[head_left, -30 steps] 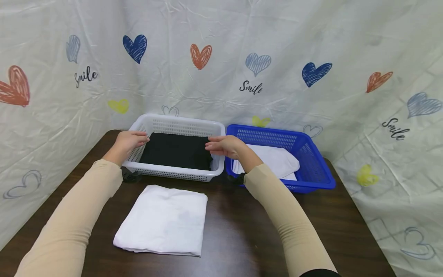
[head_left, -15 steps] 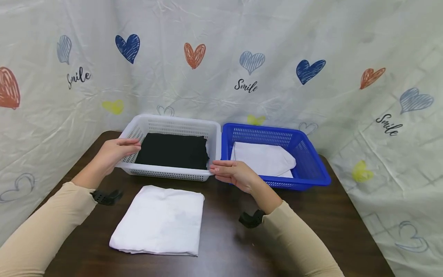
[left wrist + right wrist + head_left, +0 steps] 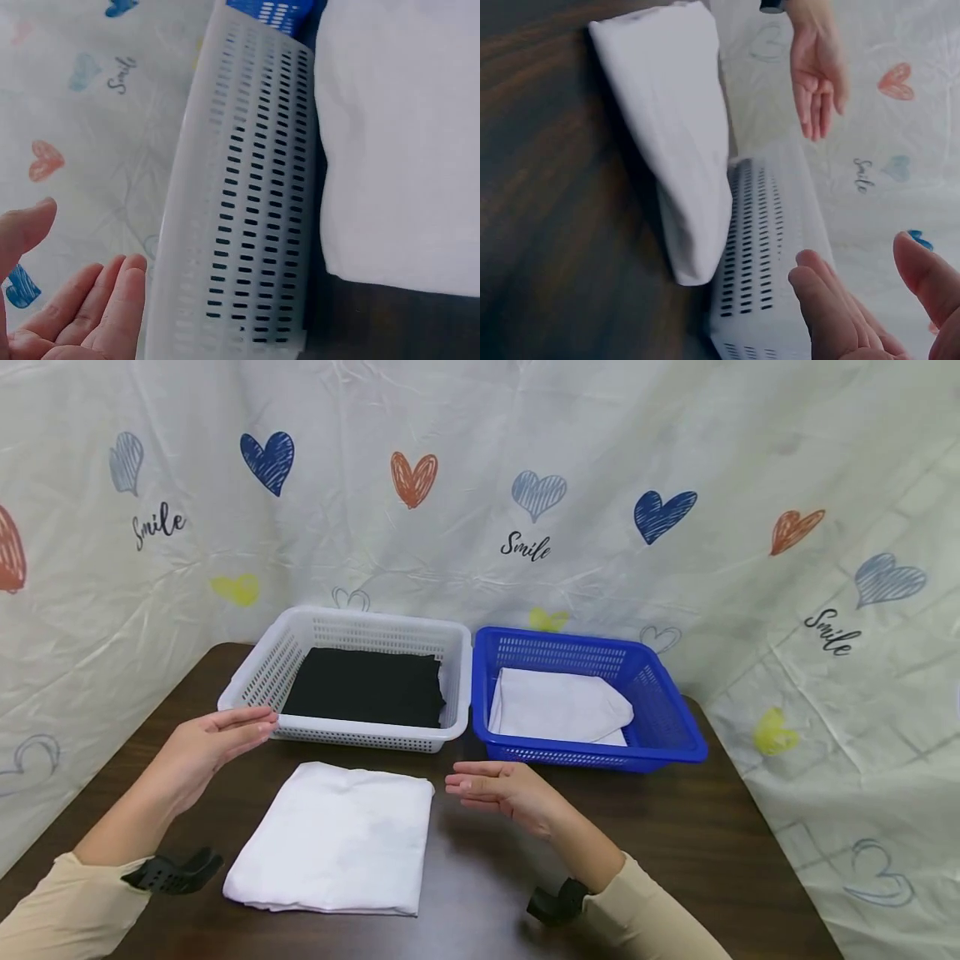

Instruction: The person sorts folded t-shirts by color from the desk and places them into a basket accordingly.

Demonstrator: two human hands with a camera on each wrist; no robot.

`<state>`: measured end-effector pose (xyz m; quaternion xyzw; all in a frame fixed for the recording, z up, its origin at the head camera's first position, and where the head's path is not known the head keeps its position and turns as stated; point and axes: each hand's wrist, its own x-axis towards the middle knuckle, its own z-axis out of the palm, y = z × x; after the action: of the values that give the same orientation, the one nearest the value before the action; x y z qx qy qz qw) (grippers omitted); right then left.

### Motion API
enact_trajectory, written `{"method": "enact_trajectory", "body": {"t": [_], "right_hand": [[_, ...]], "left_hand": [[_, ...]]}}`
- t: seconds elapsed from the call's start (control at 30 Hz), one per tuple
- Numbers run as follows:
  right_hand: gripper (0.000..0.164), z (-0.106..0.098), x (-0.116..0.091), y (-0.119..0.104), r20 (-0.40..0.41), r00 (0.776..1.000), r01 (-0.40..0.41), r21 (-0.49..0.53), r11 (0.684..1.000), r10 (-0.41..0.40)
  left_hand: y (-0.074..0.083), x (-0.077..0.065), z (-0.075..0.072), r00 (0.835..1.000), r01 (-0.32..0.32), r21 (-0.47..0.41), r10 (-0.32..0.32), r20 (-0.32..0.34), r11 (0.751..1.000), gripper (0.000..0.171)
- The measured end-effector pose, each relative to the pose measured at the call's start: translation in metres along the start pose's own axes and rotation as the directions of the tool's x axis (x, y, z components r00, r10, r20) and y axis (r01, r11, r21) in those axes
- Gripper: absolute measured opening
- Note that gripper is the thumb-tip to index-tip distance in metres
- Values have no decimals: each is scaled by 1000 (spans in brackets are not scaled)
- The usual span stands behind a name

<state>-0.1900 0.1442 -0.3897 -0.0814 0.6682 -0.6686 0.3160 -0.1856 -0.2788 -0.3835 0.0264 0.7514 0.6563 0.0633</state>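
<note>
A folded white cloth (image 3: 333, 839) lies flat on the dark wooden table, between my two hands. To its upper left is my left hand (image 3: 198, 752), fingers extended and holding nothing, its fingertips overlapping the near corner of the white basket (image 3: 360, 732) in the head view. My right hand (image 3: 510, 793) hovers off the cloth's upper right corner, its fingers straight and nothing in them. Folded black cloth (image 3: 363, 687) rests inside the white basket. In the right wrist view the white cloth (image 3: 671, 127) shows from its side, with my left hand (image 3: 817, 79) beyond it.
A blue basket (image 3: 592, 755) stands right beside the white one and contains folded white fabric (image 3: 558, 703). Behind both hangs a pale curtain (image 3: 465, 410) printed with hearts. The brown table (image 3: 675, 860) extends to the right of my right hand.
Both hands have drawn back from over the white basket towards me, the right one lower and beside the folded white cloth. The black cloth stays in the basket. The view has shifted slightly.
</note>
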Motion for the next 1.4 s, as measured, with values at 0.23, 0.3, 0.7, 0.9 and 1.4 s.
{"method": "enact_trajectory", "body": {"t": [0.23,0.3,0.7,0.9,1.4], "right_hand": [[54,13,-12,20,49,998,-48,107,993,43],[55,19,-16,23,59,996,-68,129,989,60],[54,37,-12,52,2,989,-142,214,966,145],[54,34,-8,59,-2,987,-155,256,954,161],[51,38,1,71,11,986,-160,292,943,164]], "left_hand": [[-22,-31,-5,999,54,37,-54,3,998,46],[-26,-37,-6,997,81,90,-81,-7,993,52],[-59,-56,5,969,246,189,-235,-78,951,70],[-68,-60,7,956,292,144,-282,-85,946,71],[-77,-64,13,918,397,169,-389,-79,902,68]]}}
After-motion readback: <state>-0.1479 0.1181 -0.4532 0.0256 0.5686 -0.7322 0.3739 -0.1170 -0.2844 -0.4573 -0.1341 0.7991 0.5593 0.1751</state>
